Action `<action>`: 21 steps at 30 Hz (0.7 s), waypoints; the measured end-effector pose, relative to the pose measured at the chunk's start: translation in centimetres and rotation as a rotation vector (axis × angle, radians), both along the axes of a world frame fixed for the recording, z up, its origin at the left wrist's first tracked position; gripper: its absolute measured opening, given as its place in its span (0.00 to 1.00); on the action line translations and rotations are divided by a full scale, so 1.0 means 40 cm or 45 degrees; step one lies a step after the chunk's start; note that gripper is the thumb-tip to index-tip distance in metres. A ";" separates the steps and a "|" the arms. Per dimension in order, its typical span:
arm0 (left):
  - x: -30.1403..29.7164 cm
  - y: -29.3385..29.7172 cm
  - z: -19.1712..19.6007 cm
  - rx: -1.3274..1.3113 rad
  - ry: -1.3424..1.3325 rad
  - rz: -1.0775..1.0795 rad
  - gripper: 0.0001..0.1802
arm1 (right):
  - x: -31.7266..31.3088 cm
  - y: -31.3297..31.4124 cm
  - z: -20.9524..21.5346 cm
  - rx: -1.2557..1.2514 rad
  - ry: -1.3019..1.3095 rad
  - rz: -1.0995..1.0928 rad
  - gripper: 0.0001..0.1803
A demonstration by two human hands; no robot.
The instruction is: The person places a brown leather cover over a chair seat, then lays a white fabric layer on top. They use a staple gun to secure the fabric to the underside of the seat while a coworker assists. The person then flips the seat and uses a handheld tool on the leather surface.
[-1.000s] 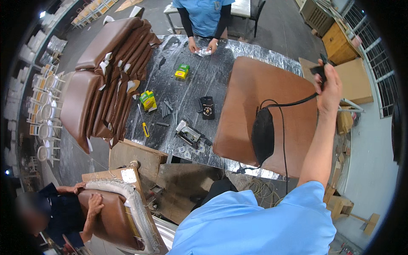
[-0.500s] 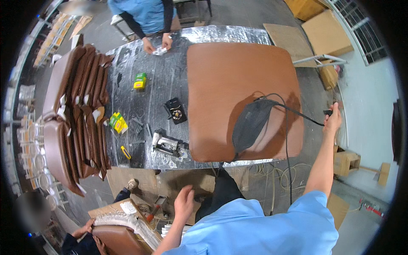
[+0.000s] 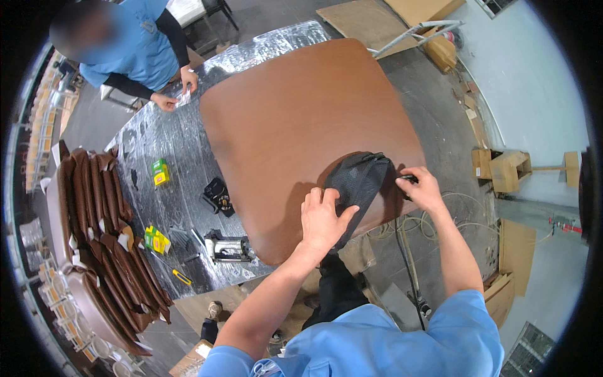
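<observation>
Far left: stack of brown seat pads (image 3: 107, 232) leaning beside the foil-covered surface (image 3: 151, 135). On the foil, small green-yellow boxes (image 3: 160, 171), a black tool (image 3: 218, 196) and a metal stapler (image 3: 229, 249). Upper left, a co-worker's hands (image 3: 174, 94) at the surface's far edge. Centre: large brown seat cushion (image 3: 301, 125) lying flat on the surface. Left hand (image 3: 323, 220) spread open, palm pressed on the black mesh cover (image 3: 358, 182) at the cushion's near edge. Right hand (image 3: 419, 187) pinched shut on the cover's right edge, black cable (image 3: 405, 264) hanging below.
</observation>
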State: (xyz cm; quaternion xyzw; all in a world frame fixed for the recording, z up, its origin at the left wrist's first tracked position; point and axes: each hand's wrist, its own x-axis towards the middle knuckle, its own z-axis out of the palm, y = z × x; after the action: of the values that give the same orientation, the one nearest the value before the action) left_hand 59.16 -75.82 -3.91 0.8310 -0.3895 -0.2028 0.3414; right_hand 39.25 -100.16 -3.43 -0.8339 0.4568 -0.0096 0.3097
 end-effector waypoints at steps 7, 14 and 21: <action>0.033 0.011 -0.001 -0.169 -0.306 -0.211 0.08 | 0.090 0.015 0.017 -0.325 0.020 0.281 0.25; 0.155 0.009 0.104 -0.017 -0.176 -0.525 0.08 | 0.135 0.079 -0.078 -0.300 -0.197 0.280 0.14; 0.125 -0.249 0.053 -0.026 -0.276 -0.653 0.17 | 0.119 0.135 -0.100 -0.494 -0.582 0.156 0.10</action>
State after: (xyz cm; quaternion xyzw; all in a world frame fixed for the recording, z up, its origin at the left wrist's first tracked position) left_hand 64.18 -85.78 -1.80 0.7188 -0.6232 -0.1885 0.2435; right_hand 44.00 -94.77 -7.43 -0.8797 0.3136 -0.2654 0.2394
